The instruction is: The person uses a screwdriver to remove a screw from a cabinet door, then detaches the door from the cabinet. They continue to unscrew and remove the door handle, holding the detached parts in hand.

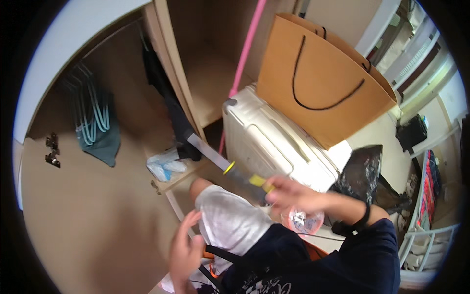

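My right hand [296,196] is closed round the dark grey handle of a long tool [240,177]. A yellow collar divides that handle from a flat, pale grey, blade-like strip, which points to the upper left; its exact kind I cannot make out. The tool is held above my knee, in front of the white suitcase [262,142]. My left hand [185,247] is raised beside my thigh, fingers apart, with nothing in it. Close by, a light blue and white plastic bag [166,164] lies on the low ledge of the open wardrobe.
A large brown paper bag [318,78] stands on the suitcase, beside a pink pole [247,49]. Pale blue hangers [90,112] and dark cloth hang at left. A black plastic bag [362,169] and a pinkish bin [304,223] are to the right.
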A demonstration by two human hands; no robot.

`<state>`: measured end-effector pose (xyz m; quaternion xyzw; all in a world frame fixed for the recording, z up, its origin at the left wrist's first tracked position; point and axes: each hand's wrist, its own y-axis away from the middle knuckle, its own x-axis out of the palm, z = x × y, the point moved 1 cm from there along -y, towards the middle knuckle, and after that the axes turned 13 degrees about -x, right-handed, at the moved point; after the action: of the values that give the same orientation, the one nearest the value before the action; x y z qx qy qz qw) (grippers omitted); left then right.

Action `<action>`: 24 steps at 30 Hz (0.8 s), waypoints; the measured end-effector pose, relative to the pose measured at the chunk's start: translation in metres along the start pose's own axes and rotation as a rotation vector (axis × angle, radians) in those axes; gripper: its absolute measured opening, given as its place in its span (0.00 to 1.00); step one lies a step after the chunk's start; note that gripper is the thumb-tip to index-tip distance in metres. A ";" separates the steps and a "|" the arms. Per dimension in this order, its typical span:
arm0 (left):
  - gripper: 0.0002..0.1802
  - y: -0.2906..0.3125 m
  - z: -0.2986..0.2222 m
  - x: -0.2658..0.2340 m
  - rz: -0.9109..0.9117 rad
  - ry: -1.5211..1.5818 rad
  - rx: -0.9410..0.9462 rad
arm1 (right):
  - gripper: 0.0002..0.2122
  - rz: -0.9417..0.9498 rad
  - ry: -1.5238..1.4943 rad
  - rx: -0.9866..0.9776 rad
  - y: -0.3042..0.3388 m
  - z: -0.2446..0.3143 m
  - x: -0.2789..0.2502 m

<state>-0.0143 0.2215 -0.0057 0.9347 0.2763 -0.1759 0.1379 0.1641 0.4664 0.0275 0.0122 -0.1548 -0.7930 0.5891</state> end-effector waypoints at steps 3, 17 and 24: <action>0.23 -0.031 -0.019 0.023 0.000 0.303 -0.077 | 0.16 0.223 -0.268 -0.080 -0.054 -0.046 0.068; 0.19 -0.151 -0.036 -0.161 -0.753 -0.134 0.163 | 0.12 0.270 -0.476 0.332 -0.231 -0.069 0.090; 0.17 -0.190 -0.042 -0.192 -0.804 -0.093 0.386 | 0.12 0.341 -0.460 0.500 -0.242 -0.100 0.070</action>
<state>-0.2621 0.3004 0.0799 0.7526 0.5734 -0.3058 -0.1061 -0.0625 0.4401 -0.1189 -0.0486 -0.4715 -0.6034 0.6413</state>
